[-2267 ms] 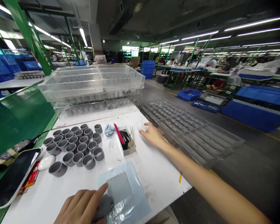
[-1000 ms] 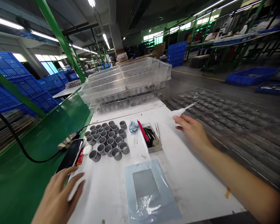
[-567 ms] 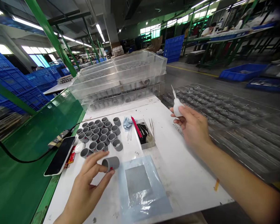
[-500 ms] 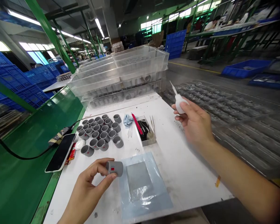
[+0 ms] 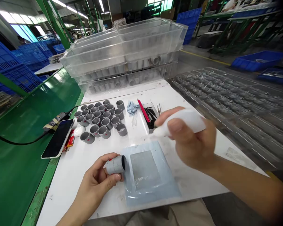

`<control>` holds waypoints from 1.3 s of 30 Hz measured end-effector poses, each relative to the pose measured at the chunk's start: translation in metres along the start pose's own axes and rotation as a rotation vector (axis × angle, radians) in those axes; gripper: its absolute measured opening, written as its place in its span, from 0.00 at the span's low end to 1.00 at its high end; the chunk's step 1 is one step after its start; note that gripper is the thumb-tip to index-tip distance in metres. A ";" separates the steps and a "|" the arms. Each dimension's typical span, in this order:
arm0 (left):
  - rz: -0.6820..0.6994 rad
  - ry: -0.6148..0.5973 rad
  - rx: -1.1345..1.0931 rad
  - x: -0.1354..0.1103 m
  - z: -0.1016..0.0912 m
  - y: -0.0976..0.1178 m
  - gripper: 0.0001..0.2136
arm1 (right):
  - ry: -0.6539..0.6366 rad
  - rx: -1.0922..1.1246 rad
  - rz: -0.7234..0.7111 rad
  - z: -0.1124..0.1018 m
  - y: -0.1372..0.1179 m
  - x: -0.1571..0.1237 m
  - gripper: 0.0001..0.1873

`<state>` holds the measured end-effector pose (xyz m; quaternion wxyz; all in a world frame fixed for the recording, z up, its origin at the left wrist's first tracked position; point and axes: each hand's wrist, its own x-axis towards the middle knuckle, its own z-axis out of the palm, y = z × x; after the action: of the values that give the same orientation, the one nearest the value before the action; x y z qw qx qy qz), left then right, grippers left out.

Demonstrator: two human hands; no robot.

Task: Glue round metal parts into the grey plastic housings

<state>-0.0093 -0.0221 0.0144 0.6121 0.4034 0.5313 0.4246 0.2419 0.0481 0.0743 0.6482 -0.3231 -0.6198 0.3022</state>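
Between thumb and fingers, my left hand [image 5: 100,179] holds a grey plastic ring [image 5: 114,164] on its side, its opening facing right. My right hand [image 5: 195,144] grips a white squeeze bottle [image 5: 186,121], blurred by motion, its thin nozzle pointing left and slightly down. The nozzle is apart from the ring. Below and between the hands lies a light blue sheet [image 5: 166,179] with a grey square pad [image 5: 145,168] on it. Several more grey rings [image 5: 104,132] stand upright in rows on the white table [image 5: 198,185], left of the middle.
A small box [image 5: 149,114] holds dark foam, with a red pen-like tool [image 5: 143,110] across it and tweezers [image 5: 158,109] beside it. A crumpled blue cloth [image 5: 132,107] lies near. At left is a phone [image 5: 58,139]; stacked clear trays [image 5: 124,47] stand behind, partitioned trays [image 5: 240,97] at right.
My right hand has swung left and nearer, tipping the bottle from nozzle up to nozzle left. My left hand has turned the ring so its opening shows. The view has shifted.
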 end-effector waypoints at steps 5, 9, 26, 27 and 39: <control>0.035 0.014 0.079 -0.001 -0.007 -0.001 0.19 | -0.256 0.005 -0.153 0.026 0.006 -0.007 0.18; 0.028 -0.048 0.143 -0.001 -0.014 -0.003 0.19 | -0.245 0.015 -0.131 0.029 0.019 -0.018 0.16; -0.030 -0.046 0.103 -0.007 -0.004 -0.001 0.17 | -0.247 -0.003 -0.147 0.033 0.027 -0.030 0.08; -0.039 -0.050 0.115 -0.008 -0.003 0.000 0.16 | -0.247 0.005 -0.141 0.033 0.028 -0.030 0.09; -0.066 -0.070 0.143 -0.007 -0.004 0.001 0.19 | -0.328 0.006 -0.003 0.034 0.029 -0.036 0.22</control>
<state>-0.0140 -0.0281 0.0174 0.6136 0.4427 0.5517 0.3509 0.2069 0.0390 0.0305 0.5399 -0.2665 -0.7169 0.3516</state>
